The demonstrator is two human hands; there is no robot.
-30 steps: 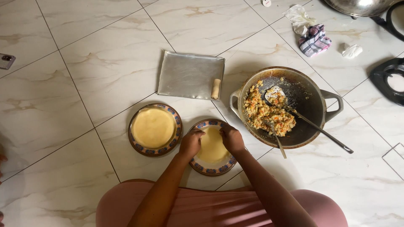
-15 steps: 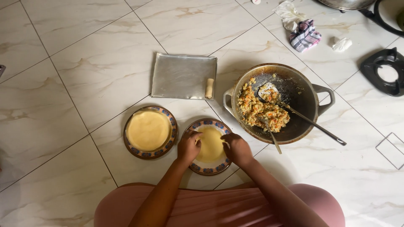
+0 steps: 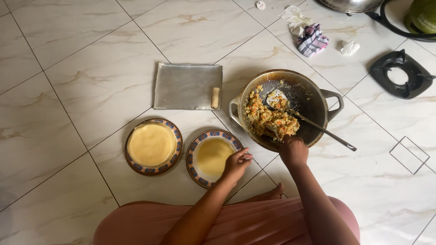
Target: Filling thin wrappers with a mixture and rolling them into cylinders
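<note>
Both hands have left the near plate (image 3: pixel 196 169) since a second ago: the left hand (image 3: pixel 237 162) rests curled at its right rim, holding nothing I can make out, while the right hand (image 3: pixel 293 151) has moved to the dark wok (image 3: pixel 318 97), closed on a spoon handle in the crumbly orange filling (image 3: pixel 268 120). Work has passed from wrapper to filling. Thin, smooth, pale yellow wrapper (image 3: pixel 212 155) lies flat on the plate. Left, a second plate (image 3: pixel 131 161). Farther, a metal tray (image 3: pixel 186 86) with one finished roll (image 3: pixel 215 97)

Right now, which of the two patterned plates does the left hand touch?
The right-hand plate, nearer the wok. The left hand rests on its rim; the other plate lies apart.
</note>
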